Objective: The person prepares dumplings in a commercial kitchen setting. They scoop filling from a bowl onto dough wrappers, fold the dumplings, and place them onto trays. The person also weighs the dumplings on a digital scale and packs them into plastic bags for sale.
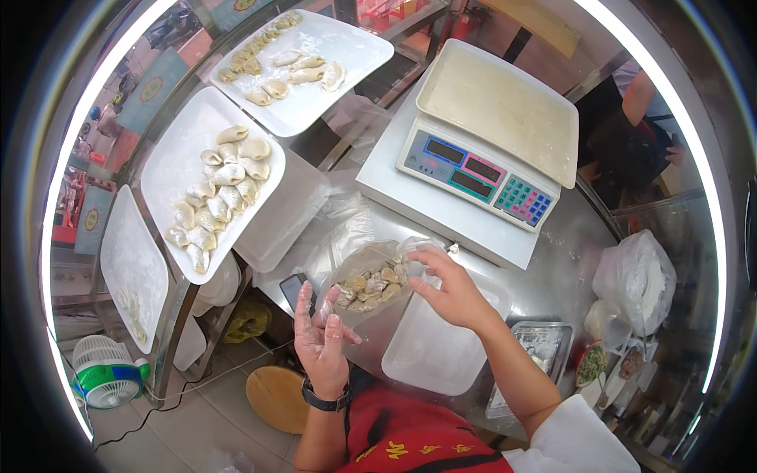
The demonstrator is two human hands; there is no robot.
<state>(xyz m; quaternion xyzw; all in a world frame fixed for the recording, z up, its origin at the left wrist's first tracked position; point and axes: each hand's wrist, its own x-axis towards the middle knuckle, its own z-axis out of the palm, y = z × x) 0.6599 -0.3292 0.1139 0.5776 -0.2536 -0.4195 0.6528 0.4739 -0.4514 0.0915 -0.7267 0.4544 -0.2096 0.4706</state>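
A clear plastic bag [378, 251] of floured dumplings [372, 286] lies before me at the steel counter's near edge, its mouth spread. My left hand [322, 346], dusted with flour and wearing a dark wristband, is raised at the bag's left side. Its fingers are apart with nothing between them. At the bag's right side is my right hand [452, 292], fingers spread and slightly curved. Whether its fingertips touch the plastic cannot be told. Below that hand, a white plastic tray [434, 349] rests on the counter.
A digital scale [473, 177] stands ahead. Left are a white tray [171, 142] of dumplings, another dumpling tray [349, 53] and a phone [294, 290]. A floury metal tray [535, 343], a flour bag [644, 284] and a filling bowl [591, 363] are right. A stool [275, 399] stands below.
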